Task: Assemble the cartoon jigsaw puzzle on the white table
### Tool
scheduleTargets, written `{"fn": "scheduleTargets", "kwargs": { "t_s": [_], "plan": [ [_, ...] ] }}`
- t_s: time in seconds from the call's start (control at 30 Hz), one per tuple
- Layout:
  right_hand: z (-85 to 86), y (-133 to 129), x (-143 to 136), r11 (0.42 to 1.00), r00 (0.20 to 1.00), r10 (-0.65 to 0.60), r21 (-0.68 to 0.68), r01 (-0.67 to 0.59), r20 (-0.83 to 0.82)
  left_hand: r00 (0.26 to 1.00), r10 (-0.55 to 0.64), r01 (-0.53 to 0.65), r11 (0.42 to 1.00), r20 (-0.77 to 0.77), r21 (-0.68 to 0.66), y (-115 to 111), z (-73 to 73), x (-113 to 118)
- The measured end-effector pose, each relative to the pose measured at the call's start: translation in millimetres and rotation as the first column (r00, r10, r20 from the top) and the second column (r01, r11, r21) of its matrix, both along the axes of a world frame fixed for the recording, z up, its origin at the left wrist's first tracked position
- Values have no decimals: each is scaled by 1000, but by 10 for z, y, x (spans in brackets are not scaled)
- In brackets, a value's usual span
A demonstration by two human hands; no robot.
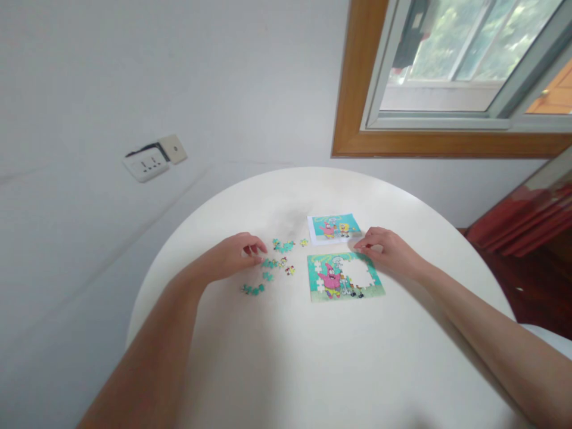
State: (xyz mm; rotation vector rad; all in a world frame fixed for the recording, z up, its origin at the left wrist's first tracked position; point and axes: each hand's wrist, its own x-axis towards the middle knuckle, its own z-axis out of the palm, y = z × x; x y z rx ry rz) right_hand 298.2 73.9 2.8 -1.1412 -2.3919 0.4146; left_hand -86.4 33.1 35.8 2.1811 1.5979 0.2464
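Note:
A partly assembled jigsaw puzzle (pixel 333 292) with a pink starfish character lies on the white table, white gaps showing at its upper right and left. My right hand (pixel 386 250) is at its upper right edge, thumb and forefinger drawn together; anything between them is too small to make out. Behind the puzzle is a printed picture (pixel 330 229) of the cartoon scene, close to those fingertips. My left hand (pixel 235 256) is left of the puzzle, thumb and fingers apart, its thumb tip beside loose teal jigsaw pieces (pixel 268 263). Several more loose pieces (pixel 254 290) are scattered nearby.
The round white table (pixel 286 369) has its far edge close to a pale wall (pixel 250 83). A wall socket (pixel 145 165) is at the left, a wood-framed window (pixel 357 143) at the upper right. A red curtain (pixel 531 214) hangs at the far right.

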Motion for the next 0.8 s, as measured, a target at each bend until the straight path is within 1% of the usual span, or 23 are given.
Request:
{"fn": "scheduleTargets", "kwargs": {
  "t_s": [0.17, 0.37, 0.5, 0.6, 0.73, 0.8],
  "plan": [
    [-12, -19, -15, 1000, 1000, 25, -6, -25, -10, 1000, 2, -2, 1000, 19, -7, -39, 14, -19],
    [-10, -38, -11, 999, 999, 41, 3, -41, -5, 999, -43, 42, 999, 33, 30, -7, -85, 66],
    [-6, -55, -13, 999, 999, 46, 19, -45, -16, 997, -57, 57, 998, 43, -2, 3, -102, 97],
    [-1, -69, -21, 998, 998, 53, 17, -53, -21, 999, -35, 36, 998, 23, -54, -26, -36, 64],
    [14, -84, -27, 999, 999, 45, -6, -45, -13, 999, -3, -3, 986, -37, -165, -124, 117, 26],
    [25, -91, -25, 999, 999, 35, -11, -35, -10, 998, -5, -8, 977, -61, -211, -175, 182, 22]
  ]
}}
